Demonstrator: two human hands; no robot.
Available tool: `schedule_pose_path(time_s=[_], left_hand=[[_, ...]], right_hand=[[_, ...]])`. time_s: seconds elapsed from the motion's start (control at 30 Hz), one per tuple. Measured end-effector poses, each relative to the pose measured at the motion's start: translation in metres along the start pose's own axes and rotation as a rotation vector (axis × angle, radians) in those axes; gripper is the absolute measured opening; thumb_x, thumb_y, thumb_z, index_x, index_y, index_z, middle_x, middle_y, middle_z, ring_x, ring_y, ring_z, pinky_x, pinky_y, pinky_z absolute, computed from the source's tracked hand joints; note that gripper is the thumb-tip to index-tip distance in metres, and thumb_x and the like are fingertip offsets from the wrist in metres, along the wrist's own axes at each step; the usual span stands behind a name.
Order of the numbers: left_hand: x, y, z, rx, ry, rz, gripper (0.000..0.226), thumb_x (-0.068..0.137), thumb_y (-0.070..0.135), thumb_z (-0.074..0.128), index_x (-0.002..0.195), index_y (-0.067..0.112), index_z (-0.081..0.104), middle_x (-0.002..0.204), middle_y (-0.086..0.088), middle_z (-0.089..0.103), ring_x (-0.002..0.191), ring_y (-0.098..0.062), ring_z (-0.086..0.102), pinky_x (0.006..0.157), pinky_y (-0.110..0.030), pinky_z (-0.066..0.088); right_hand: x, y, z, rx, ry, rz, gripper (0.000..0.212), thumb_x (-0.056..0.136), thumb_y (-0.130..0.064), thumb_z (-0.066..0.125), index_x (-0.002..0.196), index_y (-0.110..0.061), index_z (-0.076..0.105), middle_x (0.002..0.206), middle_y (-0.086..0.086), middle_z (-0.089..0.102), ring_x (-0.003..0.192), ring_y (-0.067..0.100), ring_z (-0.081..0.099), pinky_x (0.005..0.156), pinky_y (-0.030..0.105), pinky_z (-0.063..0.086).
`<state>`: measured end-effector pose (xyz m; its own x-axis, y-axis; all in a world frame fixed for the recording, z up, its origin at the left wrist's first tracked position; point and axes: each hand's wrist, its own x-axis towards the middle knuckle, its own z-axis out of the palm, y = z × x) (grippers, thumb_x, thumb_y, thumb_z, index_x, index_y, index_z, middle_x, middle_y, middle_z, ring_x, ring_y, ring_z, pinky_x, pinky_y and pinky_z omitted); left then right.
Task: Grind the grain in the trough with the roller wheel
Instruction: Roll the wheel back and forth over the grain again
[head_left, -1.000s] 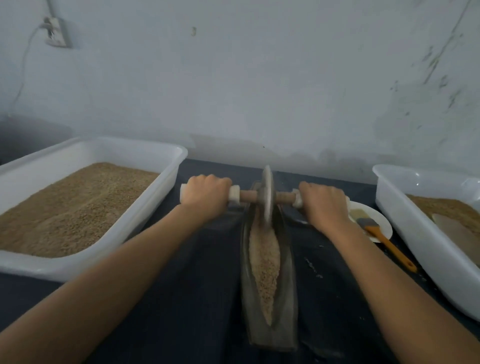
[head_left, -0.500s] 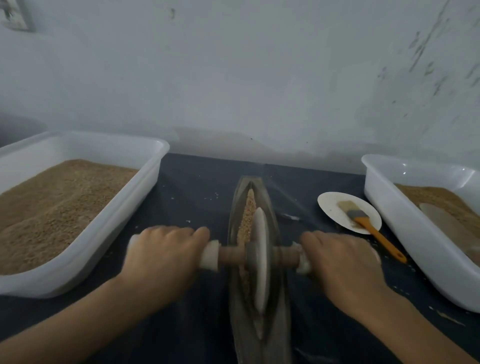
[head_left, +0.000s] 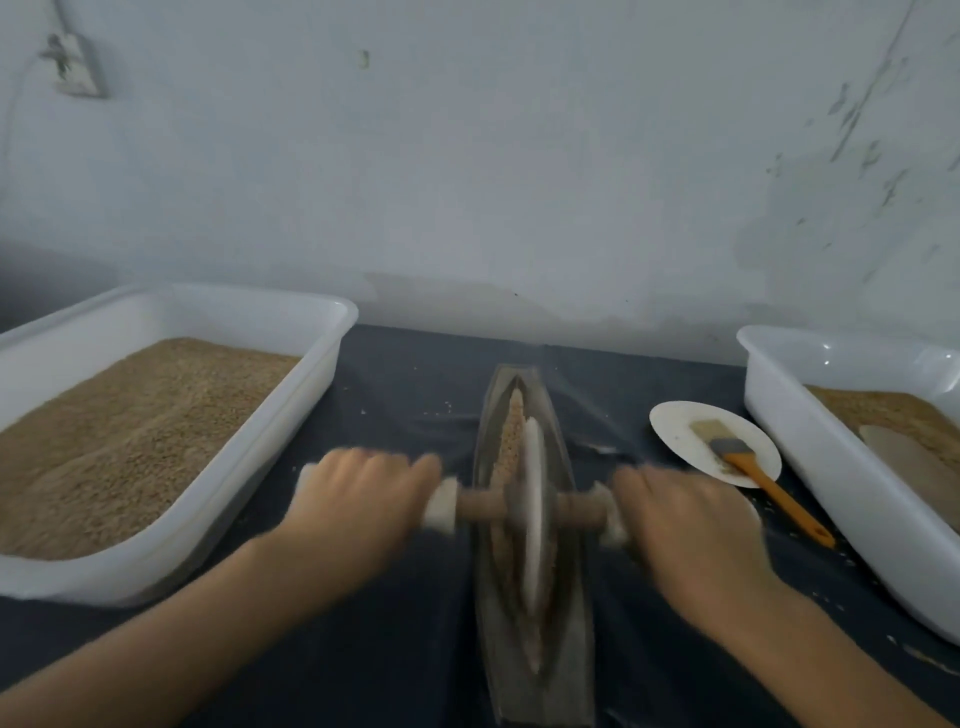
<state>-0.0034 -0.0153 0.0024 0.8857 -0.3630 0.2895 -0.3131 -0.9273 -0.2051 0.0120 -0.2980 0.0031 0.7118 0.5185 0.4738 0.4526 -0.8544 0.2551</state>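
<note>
A narrow boat-shaped metal trough (head_left: 563, 587) lies lengthwise on the dark cloth in front of me. Tan grain (head_left: 511, 434) shows in its far half. The roller wheel (head_left: 532, 514), a pale disc on a wooden axle with white end caps, stands upright in the trough near its middle. My left hand (head_left: 358, 499) grips the left handle. My right hand (head_left: 685, 525) grips the right handle. Both hands are motion-blurred.
A large white tub (head_left: 249, 467) of grain stands at the left. Another white tub (head_left: 810, 436) with grain and a scoop sits at the right. Between it and the trough lies a white plate (head_left: 675, 431) with an orange-handled brush (head_left: 748, 467). A wall rises behind.
The wheel was rolled from the trough's far end back toward me to about the middle. Since half a second ago it stays near the middle, and both hands still hold the handles.
</note>
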Motion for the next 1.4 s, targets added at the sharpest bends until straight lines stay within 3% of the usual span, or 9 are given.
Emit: schedule_pose_path(time_s=[0.17,0.3,0.6,0.7,0.83,0.93,1.07,1.2,1.4], left_hand=[[-0.037,0.011,-0.026,-0.047,-0.008,0.088,0.054,0.035,0.034,0.087,0.074,0.031,0.051,0.055,0.010,0.048,0.043,-0.008,0.048,0.047,-0.023,0.022],[0.017,0.002,0.006,0.032,-0.077,-0.146,0.025,0.083,0.041,0.062,0.098,0.034,0.043,0.089,0.011,0.059,0.078,-0.011,0.060,0.064,-0.028,0.042],[0.078,-0.015,0.025,0.066,-0.007,-0.226,0.019,0.086,0.033,0.060,0.093,0.027,0.043,0.087,0.006,0.061,0.071,-0.018,0.057,0.060,-0.032,0.033],[0.024,0.005,0.002,0.062,0.024,-0.100,0.035,0.070,0.031,0.075,0.085,0.028,0.044,0.075,0.007,0.059,0.062,-0.016,0.057,0.055,-0.029,0.030],[-0.031,0.027,-0.029,0.015,0.263,0.072,0.046,0.029,0.016,0.086,0.061,0.022,0.053,0.050,0.006,0.045,0.038,-0.017,0.046,0.047,-0.025,0.021],[-0.026,0.025,-0.019,0.015,0.199,0.060,0.048,0.027,0.018,0.087,0.061,0.022,0.054,0.049,0.005,0.045,0.039,-0.017,0.047,0.044,-0.026,0.028],[0.047,0.004,0.013,0.149,0.088,-0.093,0.040,0.064,0.034,0.079,0.077,0.029,0.041,0.068,0.007,0.057,0.058,-0.014,0.058,0.051,-0.028,0.037],[0.102,-0.023,0.043,0.048,0.088,-0.279,0.022,0.086,0.038,0.057,0.080,0.029,0.037,0.078,0.005,0.061,0.071,-0.022,0.060,0.058,-0.031,0.032],[0.032,-0.008,0.030,-0.091,0.040,-0.183,0.042,0.073,0.041,0.076,0.079,0.038,0.034,0.067,0.016,0.045,0.058,-0.004,0.041,0.053,-0.021,0.025]], right_hand=[[-0.027,-0.002,-0.017,0.035,-0.105,-0.006,0.062,0.009,-0.033,0.090,0.061,-0.028,0.056,0.048,-0.008,0.048,0.038,0.005,0.040,0.040,0.022,0.033],[0.018,0.008,0.023,-0.081,-0.140,0.036,0.042,0.046,-0.024,0.090,0.070,-0.022,0.055,0.060,-0.003,0.058,0.046,0.018,0.054,0.041,0.029,0.034],[0.077,0.024,0.047,-0.110,-0.134,0.140,0.017,0.083,-0.028,0.064,0.094,-0.022,0.052,0.091,-0.001,0.067,0.078,0.024,0.064,0.056,0.032,0.029],[0.020,0.012,0.019,0.005,-0.241,0.106,0.028,0.074,-0.029,0.071,0.088,-0.027,0.048,0.083,-0.004,0.062,0.071,0.021,0.062,0.055,0.033,0.037],[-0.027,-0.004,-0.024,0.091,-0.138,0.018,0.059,0.017,-0.030,0.090,0.062,-0.029,0.052,0.050,-0.008,0.047,0.038,0.009,0.040,0.045,0.023,0.022],[-0.017,-0.003,-0.019,0.101,-0.381,0.086,0.053,0.045,-0.038,0.086,0.075,-0.033,0.043,0.063,-0.010,0.048,0.051,0.007,0.040,0.050,0.022,0.021],[0.028,0.015,0.030,0.002,-0.285,0.192,0.016,0.086,-0.034,0.058,0.092,-0.028,0.044,0.090,-0.004,0.062,0.078,0.020,0.062,0.059,0.034,0.037],[0.088,0.022,0.048,-0.129,-0.109,0.140,0.021,0.074,-0.019,0.073,0.087,-0.015,0.057,0.077,0.003,0.064,0.065,0.025,0.061,0.053,0.030,0.033],[0.044,0.001,0.019,-0.079,-0.080,0.046,0.020,0.066,-0.010,0.074,0.079,-0.015,0.059,0.071,0.002,0.063,0.062,0.022,0.061,0.054,0.032,0.043]])
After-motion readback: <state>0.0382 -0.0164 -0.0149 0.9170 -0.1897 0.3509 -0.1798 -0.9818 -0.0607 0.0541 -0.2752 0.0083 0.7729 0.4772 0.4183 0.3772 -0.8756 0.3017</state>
